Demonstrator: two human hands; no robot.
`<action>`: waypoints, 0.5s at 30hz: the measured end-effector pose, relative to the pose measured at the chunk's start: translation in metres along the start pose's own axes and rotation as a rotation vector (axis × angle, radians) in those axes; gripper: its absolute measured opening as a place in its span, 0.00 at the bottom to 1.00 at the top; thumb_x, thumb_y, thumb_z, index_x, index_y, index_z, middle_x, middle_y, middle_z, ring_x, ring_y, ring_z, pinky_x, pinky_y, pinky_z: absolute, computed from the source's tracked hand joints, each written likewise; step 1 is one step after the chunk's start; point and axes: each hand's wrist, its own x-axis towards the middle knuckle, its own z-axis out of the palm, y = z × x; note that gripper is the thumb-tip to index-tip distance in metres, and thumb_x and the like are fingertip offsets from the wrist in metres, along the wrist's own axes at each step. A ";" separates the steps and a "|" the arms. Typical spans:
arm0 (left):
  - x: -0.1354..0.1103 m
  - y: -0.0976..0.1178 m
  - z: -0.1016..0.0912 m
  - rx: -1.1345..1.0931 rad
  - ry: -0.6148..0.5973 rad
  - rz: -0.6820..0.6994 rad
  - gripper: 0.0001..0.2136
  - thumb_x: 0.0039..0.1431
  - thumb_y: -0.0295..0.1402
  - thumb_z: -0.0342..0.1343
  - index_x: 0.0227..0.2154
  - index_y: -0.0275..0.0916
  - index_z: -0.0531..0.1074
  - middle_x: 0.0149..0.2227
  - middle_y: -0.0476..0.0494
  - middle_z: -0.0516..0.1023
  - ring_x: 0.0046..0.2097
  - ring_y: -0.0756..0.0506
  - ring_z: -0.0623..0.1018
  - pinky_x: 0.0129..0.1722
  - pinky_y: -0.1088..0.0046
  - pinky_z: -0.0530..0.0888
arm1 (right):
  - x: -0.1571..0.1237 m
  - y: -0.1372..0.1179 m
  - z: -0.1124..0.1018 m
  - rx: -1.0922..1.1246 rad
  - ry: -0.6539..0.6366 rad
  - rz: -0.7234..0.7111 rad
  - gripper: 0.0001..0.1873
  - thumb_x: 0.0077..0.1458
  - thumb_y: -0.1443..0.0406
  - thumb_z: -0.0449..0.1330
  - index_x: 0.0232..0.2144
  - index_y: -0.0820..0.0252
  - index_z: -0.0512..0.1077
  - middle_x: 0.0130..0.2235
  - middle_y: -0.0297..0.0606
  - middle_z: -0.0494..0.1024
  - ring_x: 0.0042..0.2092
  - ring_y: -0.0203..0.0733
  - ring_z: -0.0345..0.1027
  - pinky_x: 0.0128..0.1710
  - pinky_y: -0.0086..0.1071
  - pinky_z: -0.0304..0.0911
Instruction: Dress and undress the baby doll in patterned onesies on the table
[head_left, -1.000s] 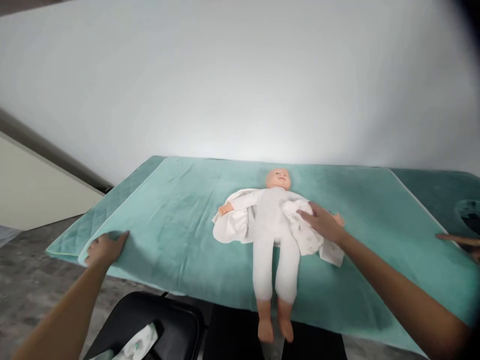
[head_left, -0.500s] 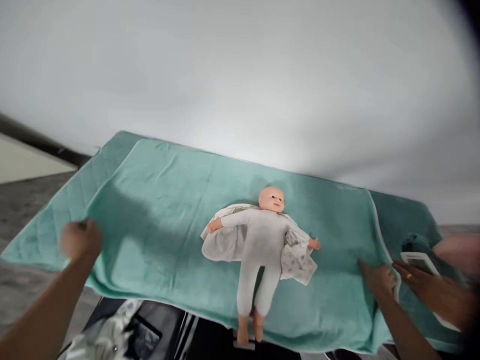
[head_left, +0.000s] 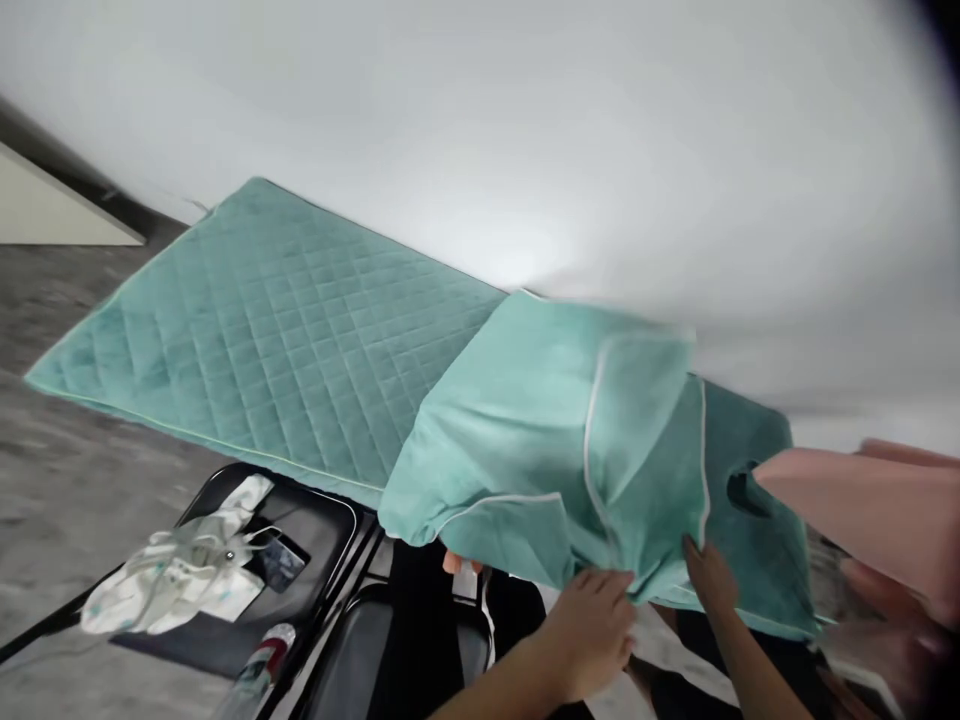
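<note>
A green blanket (head_left: 517, 400) with white piping lies folded over itself on a green quilted mattress (head_left: 315, 330). It covers the baby doll, of which only part of a foot (head_left: 451, 562) shows below the front edge. My left hand (head_left: 589, 625) is closed at the blanket's near edge, its fingers curled over the gathered cloth. To the right, my right hand (head_left: 711, 578) pinches the blanket by its white-piped right edge. Both hands are on the near side of the mattress.
Left of my legs, a black folding chair (head_left: 322, 510) holds crumpled printed white cloth (head_left: 180, 575) and a phone (head_left: 283, 560). A clear bottle (head_left: 262, 665) with a red label stands nearby. Another person's pink clothing (head_left: 862, 510) is close on the right. A white wall (head_left: 450, 130) runs behind.
The blanket's left side has been brought rightward over the doll, baring the quilted mattress on the left. My left hand has moved from far left to near my right hand.
</note>
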 end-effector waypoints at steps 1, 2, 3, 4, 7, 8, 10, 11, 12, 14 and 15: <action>-0.016 0.002 0.003 -0.016 0.017 0.000 0.11 0.61 0.33 0.57 0.46 0.41 0.73 0.62 0.41 0.70 0.62 0.37 0.70 0.64 0.52 0.68 | -0.002 -0.001 -0.009 0.024 -0.020 0.025 0.28 0.46 0.40 0.46 0.20 0.53 0.70 0.23 0.49 0.73 0.28 0.63 0.72 0.31 0.56 0.66; -0.033 0.003 -0.003 -0.032 0.054 -0.033 0.13 0.61 0.32 0.57 0.48 0.42 0.72 0.62 0.42 0.70 0.63 0.40 0.70 0.66 0.54 0.66 | -0.005 -0.005 -0.019 0.057 -0.041 0.040 0.29 0.48 0.39 0.46 0.20 0.54 0.70 0.25 0.50 0.75 0.30 0.63 0.73 0.33 0.54 0.67; -0.052 0.003 -0.016 -0.042 0.128 -0.096 0.13 0.61 0.29 0.56 0.49 0.42 0.71 0.60 0.43 0.73 0.61 0.42 0.71 0.65 0.57 0.68 | -0.010 -0.014 -0.031 0.098 -0.057 0.043 0.31 0.50 0.38 0.46 0.22 0.55 0.71 0.27 0.51 0.76 0.33 0.62 0.74 0.35 0.51 0.68; -0.072 0.003 -0.035 -0.038 0.222 -0.169 0.13 0.61 0.27 0.54 0.49 0.42 0.71 0.57 0.42 0.75 0.59 0.44 0.74 0.61 0.60 0.72 | -0.017 -0.028 -0.041 0.140 -0.059 0.032 0.32 0.52 0.38 0.46 0.26 0.57 0.73 0.30 0.52 0.78 0.36 0.62 0.74 0.37 0.49 0.68; -0.134 0.002 -0.108 0.050 0.507 -0.304 0.12 0.65 0.26 0.50 0.48 0.43 0.71 0.52 0.42 0.77 0.54 0.46 0.77 0.53 0.65 0.76 | -0.051 -0.099 -0.058 0.267 0.002 -0.127 0.34 0.57 0.41 0.49 0.42 0.63 0.75 0.40 0.53 0.79 0.44 0.61 0.74 0.43 0.47 0.68; -0.154 0.001 -0.132 0.082 0.620 -0.348 0.11 0.65 0.26 0.50 0.48 0.43 0.71 0.52 0.42 0.77 0.53 0.46 0.77 0.52 0.65 0.76 | -0.066 -0.131 -0.056 0.310 0.005 -0.224 0.33 0.59 0.42 0.49 0.46 0.64 0.74 0.43 0.54 0.78 0.47 0.59 0.73 0.47 0.47 0.67; -0.190 -0.001 -0.173 0.097 0.902 -0.433 0.08 0.65 0.28 0.52 0.45 0.41 0.71 0.50 0.41 0.76 0.53 0.45 0.77 0.53 0.63 0.76 | -0.098 -0.196 -0.047 0.362 -0.182 -0.514 0.32 0.62 0.45 0.49 0.51 0.64 0.72 0.50 0.54 0.76 0.52 0.57 0.71 0.54 0.47 0.66; -0.205 -0.002 -0.189 0.069 1.001 -0.478 0.06 0.66 0.29 0.52 0.43 0.40 0.71 0.48 0.41 0.77 0.52 0.45 0.77 0.52 0.63 0.76 | -0.114 -0.226 -0.043 0.339 -0.335 -0.683 0.30 0.63 0.46 0.48 0.50 0.63 0.73 0.52 0.53 0.75 0.55 0.56 0.69 0.57 0.48 0.64; -0.220 -0.002 -0.201 0.030 1.095 -0.513 0.05 0.66 0.31 0.52 0.42 0.39 0.71 0.47 0.41 0.77 0.50 0.45 0.77 0.51 0.63 0.76 | -0.128 -0.253 -0.042 0.279 -0.515 -0.829 0.28 0.64 0.47 0.49 0.51 0.60 0.73 0.56 0.50 0.74 0.58 0.55 0.67 0.59 0.49 0.62; -0.247 0.000 -0.213 -0.017 1.229 -0.573 0.07 0.67 0.34 0.52 0.42 0.38 0.71 0.45 0.41 0.76 0.47 0.45 0.78 0.47 0.64 0.77 | -0.151 -0.293 -0.052 0.197 -0.688 -0.976 0.26 0.63 0.48 0.53 0.57 0.53 0.70 0.63 0.44 0.67 0.63 0.54 0.61 0.61 0.49 0.61; -0.262 0.002 -0.215 -0.016 1.273 -0.599 0.09 0.67 0.36 0.52 0.44 0.37 0.71 0.46 0.41 0.76 0.46 0.45 0.78 0.45 0.64 0.78 | -0.160 -0.305 -0.063 0.210 -0.664 -0.999 0.28 0.63 0.48 0.55 0.60 0.51 0.68 0.65 0.43 0.64 0.65 0.54 0.60 0.61 0.50 0.62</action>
